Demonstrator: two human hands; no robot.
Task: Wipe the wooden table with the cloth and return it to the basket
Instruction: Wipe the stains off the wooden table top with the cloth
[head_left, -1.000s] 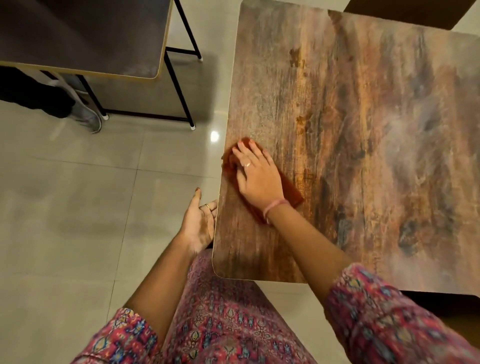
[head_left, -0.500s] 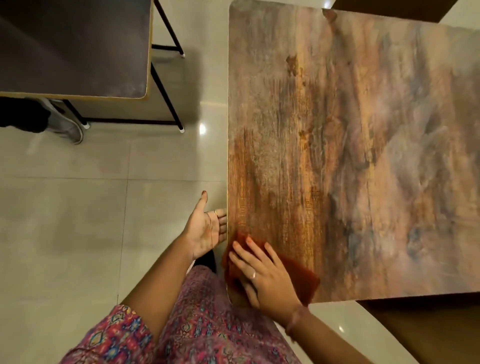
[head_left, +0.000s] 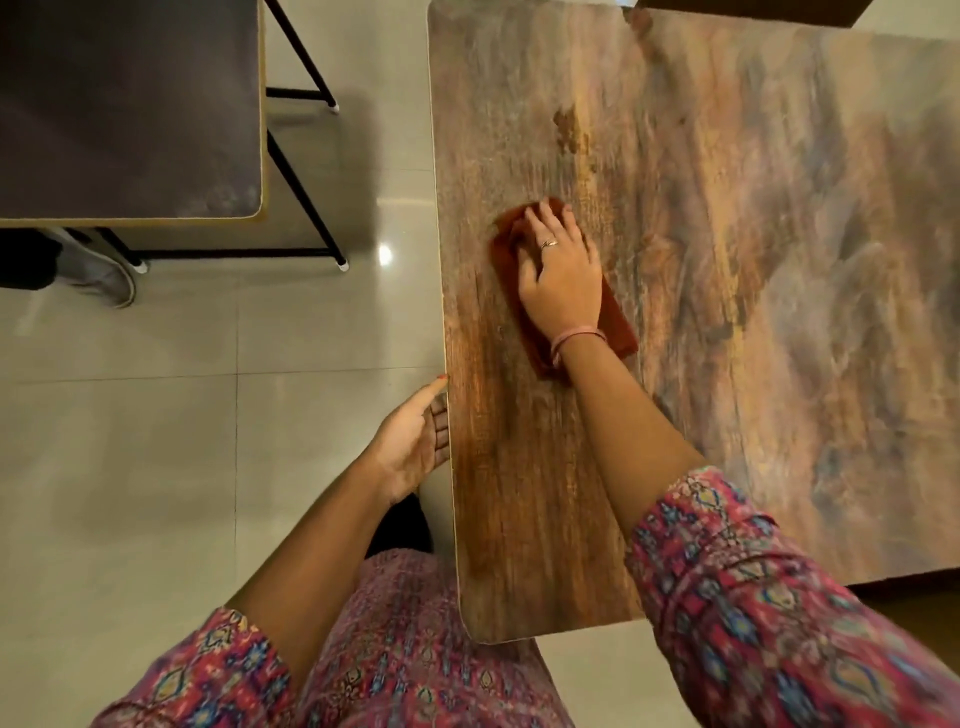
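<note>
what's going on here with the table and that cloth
A person is wiping the wooden table with a reddish-brown cloth. The right hand presses flat on the cloth near the table's left edge, fingers spread. The left hand rests open against that same edge, lower down. No basket is in view, so the cloth has not yet been returned.

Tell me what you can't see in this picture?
- Basket: nowhere in the head view.
- Middle of the rust-red cloth: hidden under the right hand.
- Left hand fingertips: tucked behind the wooden table edge.
- Grey shoe: its wearer is hidden behind the dark side table.
</note>
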